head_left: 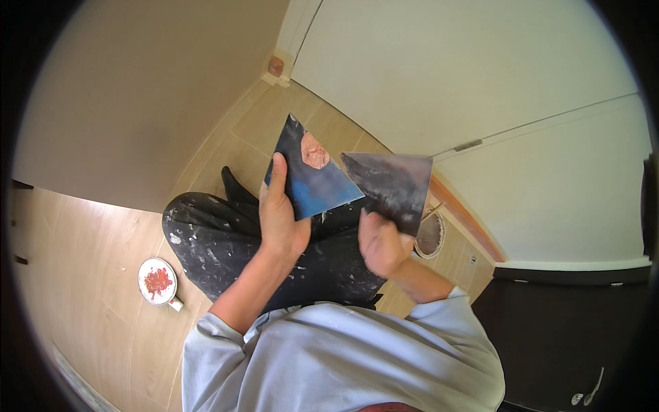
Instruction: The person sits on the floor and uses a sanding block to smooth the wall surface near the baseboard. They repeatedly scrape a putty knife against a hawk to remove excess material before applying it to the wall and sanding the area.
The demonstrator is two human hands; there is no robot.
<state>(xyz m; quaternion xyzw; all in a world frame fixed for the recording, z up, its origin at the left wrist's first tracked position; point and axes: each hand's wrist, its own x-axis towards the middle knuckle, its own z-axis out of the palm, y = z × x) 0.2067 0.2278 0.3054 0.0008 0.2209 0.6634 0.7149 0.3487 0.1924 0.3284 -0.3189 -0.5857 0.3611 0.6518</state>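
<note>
Two flat plates held above a seated person's lap

Nearest is a grey shirt (364, 357), then folded legs in paint-spattered black trousers (220, 240). The elbows are bent, and both forearms reach forward so that the work sits over the lap, probably for an easy view straight down.

The left hand (280, 223) is clamped on the edge of a blue-and-dark plate (319, 189), thumb lying along its upper face, other fingers hidden beneath. This edge grip seems meant to leave the face clear for the pinkish lump (315, 151) stuck near its far end. The right hand (383, 247), blurred, has its fingers curled and closed on the near side of a smeared, dark grey plate (398, 185). The two plates lie close together; whether they touch, I cannot tell.

On the wooden floor (103, 275), a round tub (430, 237) stands just beyond the right hand, presumably within easy reach. A round white object with red patches (157, 280) rests well to the left. Farthest are pale panels (473, 62).
</note>
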